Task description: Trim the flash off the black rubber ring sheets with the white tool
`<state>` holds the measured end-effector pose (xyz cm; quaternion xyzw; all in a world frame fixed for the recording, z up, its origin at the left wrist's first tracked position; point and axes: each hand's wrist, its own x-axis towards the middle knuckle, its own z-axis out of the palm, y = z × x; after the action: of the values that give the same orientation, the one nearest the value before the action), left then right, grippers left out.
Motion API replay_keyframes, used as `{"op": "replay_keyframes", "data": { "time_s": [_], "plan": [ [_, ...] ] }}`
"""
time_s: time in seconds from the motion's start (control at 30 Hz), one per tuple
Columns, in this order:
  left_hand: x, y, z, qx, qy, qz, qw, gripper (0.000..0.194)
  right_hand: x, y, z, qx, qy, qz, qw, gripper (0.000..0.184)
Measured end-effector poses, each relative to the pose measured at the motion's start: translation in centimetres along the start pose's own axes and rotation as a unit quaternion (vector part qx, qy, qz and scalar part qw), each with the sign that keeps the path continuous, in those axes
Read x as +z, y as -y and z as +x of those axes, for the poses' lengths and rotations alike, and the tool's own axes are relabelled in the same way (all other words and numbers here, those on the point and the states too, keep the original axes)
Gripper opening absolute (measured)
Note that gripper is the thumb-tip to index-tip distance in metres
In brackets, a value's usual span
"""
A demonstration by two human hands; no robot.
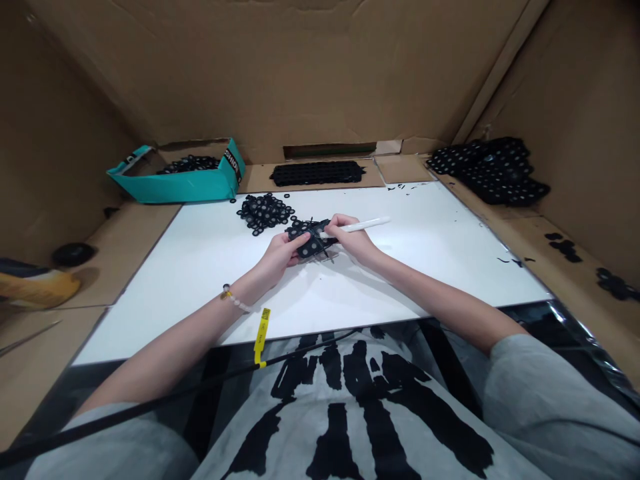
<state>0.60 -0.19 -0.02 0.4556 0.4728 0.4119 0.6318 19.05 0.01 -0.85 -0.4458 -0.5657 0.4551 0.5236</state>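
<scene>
My left hand [281,255] grips the left side of a flat black piece with rows of pale round spots or holes [313,245], thumb on top. Thin black strands stick out from the piece. My right hand [353,239] pinches a white pen-shaped tool [371,224], its back end pointing right. The tool's front end meets the piece, but its tip is too small to make out. Just behind my left hand lies a pile of small black rings [265,212] on the white board [210,267].
A teal box [185,188] of black rings stands at the back left. A black strip [318,173] lies at the back. Black spotted sheets [493,170] are heaped at the back right. A yellow can [37,283] lies left. A cable [295,355] crosses in front. Cardboard walls surround the board.
</scene>
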Motion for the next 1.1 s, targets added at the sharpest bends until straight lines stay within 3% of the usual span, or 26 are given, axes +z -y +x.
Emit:
{"op": "replay_keyframes", "data": {
  "time_s": [0.3, 0.73, 0.87, 1.0, 1.1],
  "plan": [
    [-0.1, 0.2, 0.0, -0.002, 0.001, 0.013, 1.000, 0.035, 0.3, 0.0, -0.7, -0.017, 0.009, -0.035, 0.999, 0.022],
    [-0.4, 0.3, 0.2, -0.028, 0.002, 0.005, 1.000, 0.044, 1.1, -1.2, -0.8, -0.123, 0.021, -0.168, 0.978, 0.019],
    [-0.6, -0.1, 0.1, -0.045, 0.026, 0.052, 0.997, 0.038, 0.5, -0.9, -0.6, -0.103, 0.029, -0.143, 0.984, 0.020],
    [-1.2, -0.4, 0.3, 0.008, 0.056, 0.126, 0.990, 0.029, -0.3, -0.4, -0.2, -0.059, 0.006, -0.105, 0.993, 0.021],
    [-1.4, -0.5, 0.5, 0.012, 0.062, 0.138, 0.988, 0.025, -0.6, -0.4, 0.3, -0.018, -0.003, -0.053, 0.998, 0.022]
  ]
}}
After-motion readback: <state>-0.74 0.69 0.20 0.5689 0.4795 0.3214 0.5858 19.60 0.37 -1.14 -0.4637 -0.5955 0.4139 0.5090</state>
